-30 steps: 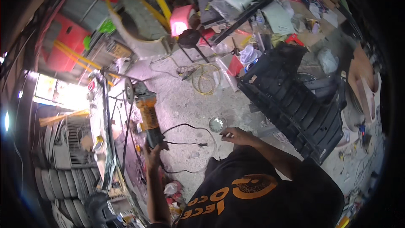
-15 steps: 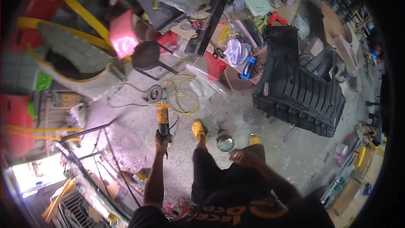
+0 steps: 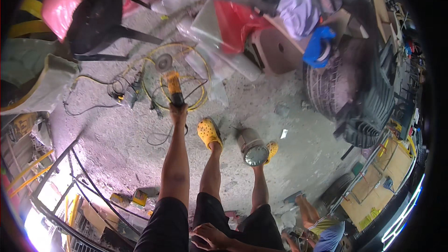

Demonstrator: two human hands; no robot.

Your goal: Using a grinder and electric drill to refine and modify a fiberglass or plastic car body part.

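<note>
My left hand [image 3: 178, 113] grips the black handle of an orange angle grinder [image 3: 173, 82], held out with its disc over a coiled yellow cable [image 3: 204, 95] and some dark cords. My right hand [image 3: 210, 237] hangs low over my dark shorts, empty, its fingers loosely bent and apart. My two feet in yellow perforated clogs [image 3: 209, 131] stand on the concrete floor [image 3: 116, 140], with a cylindrical metal can [image 3: 252, 144] between them.
A dark stool [image 3: 97, 23] and curved grey panel [image 3: 42, 84] stand ahead-left. Red and clear plastic lies ahead [image 3: 235, 28]. A tire [image 3: 326, 84] and black ribbed panel [image 3: 364, 116] are right. A metal frame [image 3: 53, 172] is lower left; another person [image 3: 322, 228] is lower right.
My left hand has carried the grinder forward, over the cable coil. My right hand now sits lower in the view. The camera has turned, bringing my legs and another person into sight.
</note>
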